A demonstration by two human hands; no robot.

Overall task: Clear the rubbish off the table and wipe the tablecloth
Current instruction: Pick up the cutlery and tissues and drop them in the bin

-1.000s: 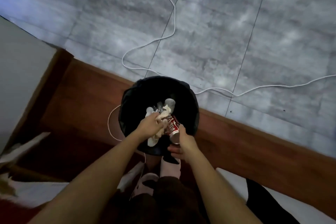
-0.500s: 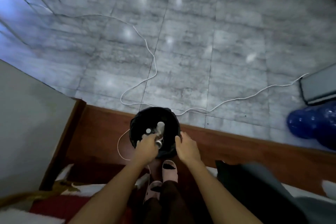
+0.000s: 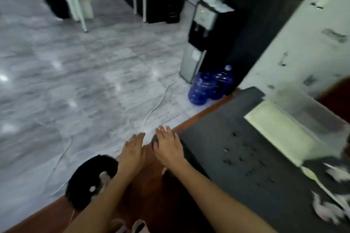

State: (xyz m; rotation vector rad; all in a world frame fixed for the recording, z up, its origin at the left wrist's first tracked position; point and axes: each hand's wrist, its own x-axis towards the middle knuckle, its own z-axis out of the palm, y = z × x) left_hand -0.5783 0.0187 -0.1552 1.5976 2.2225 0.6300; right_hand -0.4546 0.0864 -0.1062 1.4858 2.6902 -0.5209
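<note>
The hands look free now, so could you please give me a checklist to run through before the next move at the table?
1. Left hand empty: ok, fingers spread, nothing held.
2. Right hand empty: ok, open and flat.
3. Rubbish dropped in the black bin: ok, pale scraps show inside.
4. Table cleared: not ok, crumpled pale rubbish lies at its near right edge, and dark specks dot the cloth.
5. Wiping cloth located: cannot tell, none is recognisable.
6. Path to the table free: ok, it sits directly right of the hands.
</note>
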